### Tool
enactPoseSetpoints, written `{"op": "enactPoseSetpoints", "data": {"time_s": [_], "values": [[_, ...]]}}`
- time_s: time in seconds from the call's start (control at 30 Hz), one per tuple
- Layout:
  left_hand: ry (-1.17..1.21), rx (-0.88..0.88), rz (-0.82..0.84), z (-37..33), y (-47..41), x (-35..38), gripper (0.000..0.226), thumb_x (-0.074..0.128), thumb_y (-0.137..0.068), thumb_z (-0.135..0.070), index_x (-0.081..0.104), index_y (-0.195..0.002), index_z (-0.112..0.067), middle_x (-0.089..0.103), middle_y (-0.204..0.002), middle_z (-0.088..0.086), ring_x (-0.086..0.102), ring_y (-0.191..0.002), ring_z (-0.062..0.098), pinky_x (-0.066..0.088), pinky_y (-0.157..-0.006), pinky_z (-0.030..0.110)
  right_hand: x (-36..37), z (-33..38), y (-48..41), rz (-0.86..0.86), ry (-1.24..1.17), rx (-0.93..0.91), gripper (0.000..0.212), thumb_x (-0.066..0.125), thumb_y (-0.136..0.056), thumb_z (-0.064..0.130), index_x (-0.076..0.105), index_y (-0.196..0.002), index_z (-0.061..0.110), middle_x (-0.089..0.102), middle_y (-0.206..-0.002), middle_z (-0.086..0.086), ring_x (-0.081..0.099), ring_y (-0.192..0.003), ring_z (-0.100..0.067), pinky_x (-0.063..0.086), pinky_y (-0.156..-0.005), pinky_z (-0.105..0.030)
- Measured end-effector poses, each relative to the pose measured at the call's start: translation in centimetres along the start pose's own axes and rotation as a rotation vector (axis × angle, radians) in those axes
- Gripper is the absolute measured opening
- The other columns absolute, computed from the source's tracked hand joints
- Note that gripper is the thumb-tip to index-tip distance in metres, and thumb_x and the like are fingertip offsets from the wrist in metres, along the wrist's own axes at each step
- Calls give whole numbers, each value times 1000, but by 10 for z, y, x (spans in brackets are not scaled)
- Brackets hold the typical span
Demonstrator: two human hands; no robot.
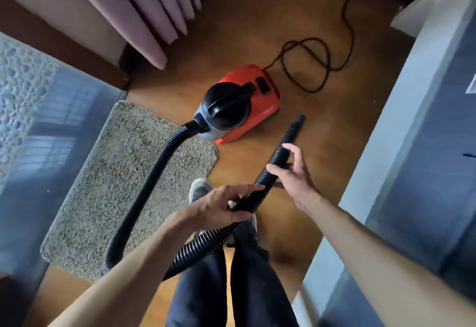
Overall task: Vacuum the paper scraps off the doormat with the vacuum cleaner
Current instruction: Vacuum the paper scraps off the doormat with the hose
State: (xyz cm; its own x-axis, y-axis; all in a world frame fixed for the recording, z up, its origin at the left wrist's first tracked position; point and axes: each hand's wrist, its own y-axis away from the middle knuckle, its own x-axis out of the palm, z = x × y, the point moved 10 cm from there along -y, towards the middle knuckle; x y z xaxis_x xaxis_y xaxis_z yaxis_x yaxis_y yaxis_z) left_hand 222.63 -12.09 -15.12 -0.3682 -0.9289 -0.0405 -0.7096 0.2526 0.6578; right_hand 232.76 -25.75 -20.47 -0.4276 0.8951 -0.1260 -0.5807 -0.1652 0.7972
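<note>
A red and black vacuum cleaner point(239, 105) stands on the wooden floor just past the far right corner of a shaggy beige doormat point(113, 187). Its black ribbed hose point(144, 192) loops over the mat and back up to my hands. My left hand point(219, 205) grips the hose at the centre of the view. My right hand point(291, 172) holds the hose further along, thumb and fingers around it with some fingers raised. The black nozzle point(295, 128) points away over bare floor, right of the mat. I see no paper scraps on the mat.
The black power cord point(309, 63) lies coiled on the floor behind the vacuum. Pink curtains point(144, 4) hang at the back. A glass door point(46, 133) borders the mat on the left and a pale cabinet point(412, 146) stands at right. My shoe point(199, 190) rests beside the mat.
</note>
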Motion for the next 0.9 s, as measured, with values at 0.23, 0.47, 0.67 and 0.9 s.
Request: {"op": "enactPoseSetpoints", "data": {"time_s": [0.23,0.47,0.67,0.9], "values": [[50,-32,160,-3,-10,12,66,69,-84,-22,47,-127,-67,64,-133,1,63,-119,22,52,-102,46,-8,-17,5,-44,-97,70,62,71,-84,4,43,-127,40,61,-100,-10,66,-90,-25,58,-86,-53],[45,-96,259,17,-15,10,70,74,-84,-23,45,-135,-61,65,-131,3,69,-110,22,57,-93,47,-5,-24,11,-79,-160,133,64,71,-85,6,42,-130,41,57,-110,-12,65,-96,-26,60,-84,-46],[-38,-207,329,29,-24,7,72,74,-87,-14,48,-124,-70,66,-115,-7,65,-107,16,57,-94,38,-3,-39,12,-147,-207,215,64,70,-86,4,43,-133,38,60,-108,-12,65,-98,-26,59,-83,-38],[-43,-291,338,29,-33,-5,73,70,-90,-14,44,-119,-76,53,-125,-14,50,-122,7,50,-97,33,9,-39,-9,-96,-265,259,63,70,-86,2,44,-133,36,56,-119,-9,66,-99,-24,61,-74,-35]]}}
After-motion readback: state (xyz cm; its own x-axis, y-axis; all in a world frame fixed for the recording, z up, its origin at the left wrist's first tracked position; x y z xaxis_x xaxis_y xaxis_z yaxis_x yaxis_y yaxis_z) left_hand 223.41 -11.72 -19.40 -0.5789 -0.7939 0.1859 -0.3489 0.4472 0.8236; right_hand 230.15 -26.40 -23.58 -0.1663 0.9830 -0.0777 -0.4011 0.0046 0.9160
